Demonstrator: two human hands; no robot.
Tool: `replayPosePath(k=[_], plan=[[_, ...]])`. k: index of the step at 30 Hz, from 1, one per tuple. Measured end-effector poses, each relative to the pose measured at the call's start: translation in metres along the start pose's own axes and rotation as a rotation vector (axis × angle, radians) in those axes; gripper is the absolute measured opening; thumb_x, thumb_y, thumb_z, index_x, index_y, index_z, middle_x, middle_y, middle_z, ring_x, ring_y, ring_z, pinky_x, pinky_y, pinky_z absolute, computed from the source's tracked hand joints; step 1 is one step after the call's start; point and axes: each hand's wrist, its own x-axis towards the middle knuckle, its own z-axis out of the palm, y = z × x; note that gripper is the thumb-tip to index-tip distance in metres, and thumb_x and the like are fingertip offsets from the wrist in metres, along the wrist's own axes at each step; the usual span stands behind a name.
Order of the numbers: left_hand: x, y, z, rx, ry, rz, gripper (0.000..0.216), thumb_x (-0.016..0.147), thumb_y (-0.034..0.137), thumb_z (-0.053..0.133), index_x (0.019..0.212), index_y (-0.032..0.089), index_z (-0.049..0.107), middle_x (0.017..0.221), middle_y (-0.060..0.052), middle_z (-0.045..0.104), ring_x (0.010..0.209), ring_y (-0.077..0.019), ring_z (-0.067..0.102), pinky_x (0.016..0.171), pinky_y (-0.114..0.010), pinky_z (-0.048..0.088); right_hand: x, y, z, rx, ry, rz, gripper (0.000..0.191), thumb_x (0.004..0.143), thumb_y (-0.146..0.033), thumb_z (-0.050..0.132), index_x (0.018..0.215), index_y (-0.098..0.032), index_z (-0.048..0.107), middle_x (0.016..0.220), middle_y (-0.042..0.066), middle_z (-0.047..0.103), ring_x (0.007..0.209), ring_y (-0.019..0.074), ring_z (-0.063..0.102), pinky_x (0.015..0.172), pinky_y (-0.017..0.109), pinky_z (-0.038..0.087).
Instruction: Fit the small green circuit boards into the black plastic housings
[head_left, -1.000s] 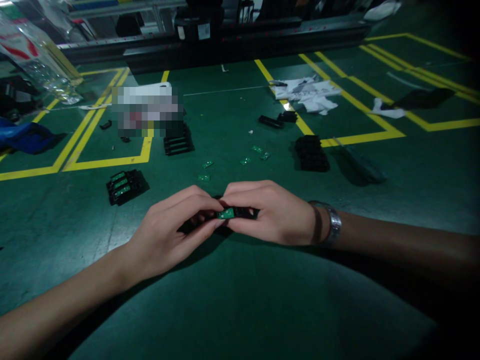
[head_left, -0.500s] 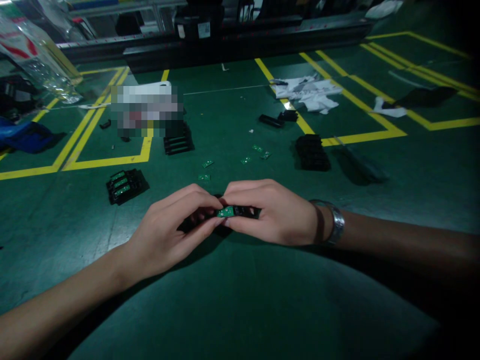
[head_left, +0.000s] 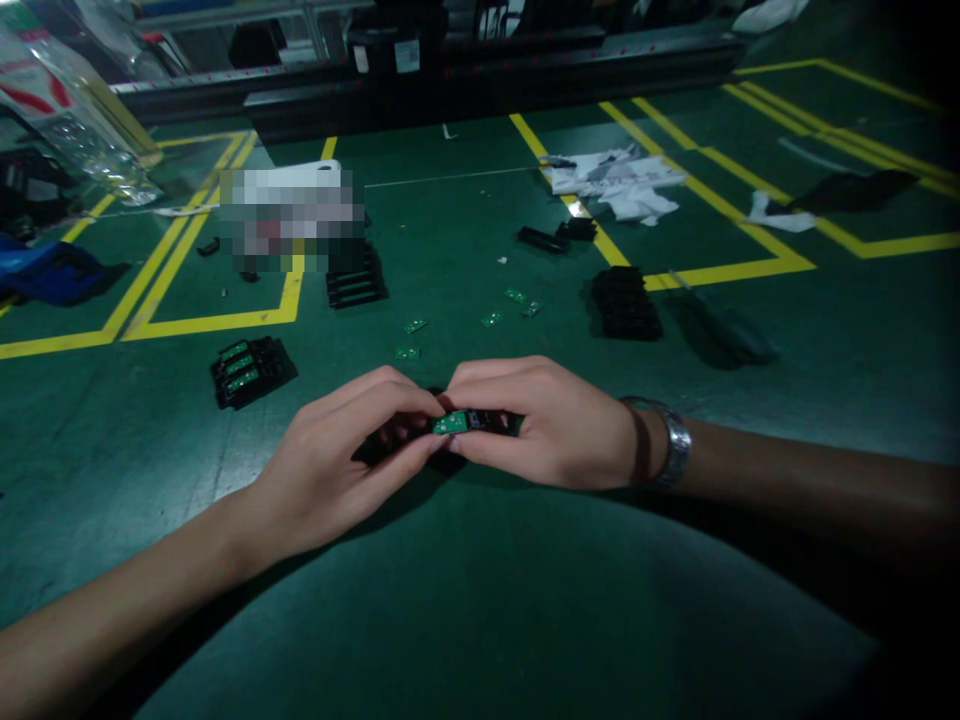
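Observation:
Between my two hands, low over the green surface, is a black plastic housing (head_left: 486, 421) with a small green circuit board (head_left: 451, 424) at its left part. My left hand (head_left: 349, 440) is closed on the left end, its thumb and fingertips pinching around the board. From the other side my right hand (head_left: 544, 425) grips the housing, thumb below and fingers above, its fingertips meeting those of the left. The fingers hide much of the housing, so I cannot tell how deep the board sits. Just beyond the hands lie several loose green circuit boards (head_left: 408, 354).
Black housings with green boards (head_left: 244, 370) stand at left. More black housings (head_left: 354, 278) lie farther back, and a stack (head_left: 625, 303) sits at right. Crumpled white paper (head_left: 615, 182), a plastic bottle (head_left: 75, 120) and a blue object (head_left: 49, 270) lie around. A dark rail (head_left: 487, 85) crosses the back.
Almost nothing differs. Both hands keep the same grip on the housing and board, and the loose parts lie where they were.

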Motion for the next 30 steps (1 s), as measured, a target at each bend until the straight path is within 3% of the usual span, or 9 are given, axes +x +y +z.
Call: replayPosePath(k=[13, 30], plan=[[-0.0015, -0.0001, -0.0001, 0.019, 0.003, 0.001, 0.021, 0.09, 0.014, 0.07, 0.11, 0.013, 0.064, 0.098, -0.004, 0.066, 0.083, -0.009, 0.061, 0.071, -0.021, 0.052, -0.0001, -0.0001, -0.0004, 0.004, -0.001, -0.002, 0.005, 0.092, -0.013, 0.064, 0.088, -0.012, 0.066, 0.086, 0.004, 0.061, 0.077, 0.0127, 0.056, 0.071, 0.023, 0.041], [-0.0025, 0.0017, -0.0018, 0.053, 0.033, -0.004, 0.018, 0.09, 0.017, 0.072, 0.106, 0.013, 0.065, 0.097, -0.004, 0.067, 0.086, -0.0103, 0.063, 0.071, -0.022, 0.049, 0.0001, -0.0011, -0.0021, 0.085, 0.005, 0.003, 0.014, 0.093, -0.015, 0.064, 0.104, -0.009, 0.071, 0.093, 0.006, 0.067, 0.084, 0.0135, 0.062, 0.075, 0.024, 0.045]])
